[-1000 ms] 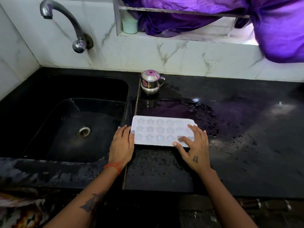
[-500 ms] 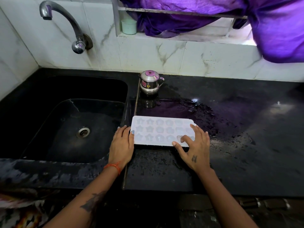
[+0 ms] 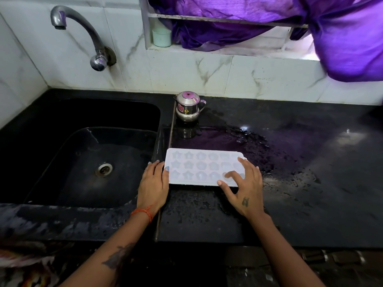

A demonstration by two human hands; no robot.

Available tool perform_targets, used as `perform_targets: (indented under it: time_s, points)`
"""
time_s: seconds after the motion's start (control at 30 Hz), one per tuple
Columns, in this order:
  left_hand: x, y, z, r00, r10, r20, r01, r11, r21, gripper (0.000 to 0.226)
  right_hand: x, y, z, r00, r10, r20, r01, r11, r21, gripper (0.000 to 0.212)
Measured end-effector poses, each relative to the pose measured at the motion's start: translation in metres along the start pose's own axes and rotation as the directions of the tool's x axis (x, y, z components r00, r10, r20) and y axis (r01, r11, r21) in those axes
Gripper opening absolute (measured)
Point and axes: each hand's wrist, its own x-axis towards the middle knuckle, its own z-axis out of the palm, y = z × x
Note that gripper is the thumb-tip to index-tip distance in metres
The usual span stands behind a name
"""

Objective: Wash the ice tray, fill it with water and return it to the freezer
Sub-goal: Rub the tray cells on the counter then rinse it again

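Observation:
A white ice tray (image 3: 199,166) with star and round cells lies flat on the wet black counter (image 3: 310,204), just right of the sink (image 3: 62,220). My left hand (image 3: 153,185) rests flat against the tray's left edge, thumb touching its rim. Over the tray's right end, my right hand (image 3: 244,189) has its fingers spread. Its thumb is at the front edge and its index fingertip presses on a cell. Neither hand lifts the tray.
The curved tap (image 3: 83,30) hangs over the black sink's back left with no water running. A small steel pot (image 3: 188,107) with a pink lid stands behind the tray. A pale cup (image 3: 161,38) and purple cloth (image 3: 342,38) sit on the window ledge.
My right hand has crept slightly left along the tray and its index finger has curled down onto a cell. The tray and my left hand have stayed put.

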Motion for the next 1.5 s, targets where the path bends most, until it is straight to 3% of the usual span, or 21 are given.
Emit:
perform_targets:
  time_s: [0.37,0.73,1.5]
  points:
    - [0.001,-0.001,0.001,1.0,-0.009,0.002,0.009,1.0,-0.005,0.046,0.016,-0.02,0.005,0.994,-0.099,-0.045,0.1,0.995,0.022,0.039]
    - [0.001,-0.002,0.001,1.0,-0.002,-0.003,0.002,1.0,-0.003,0.044,0.009,-0.017,0.018,0.989,-0.141,0.039,0.14,0.99,0.029,0.031]
    - [0.0,-0.002,0.001,1.0,-0.001,-0.004,0.001,1.0,0.01,0.045,0.008,-0.016,0.016,0.994,-0.097,0.05,0.094,0.993,0.073,0.033]
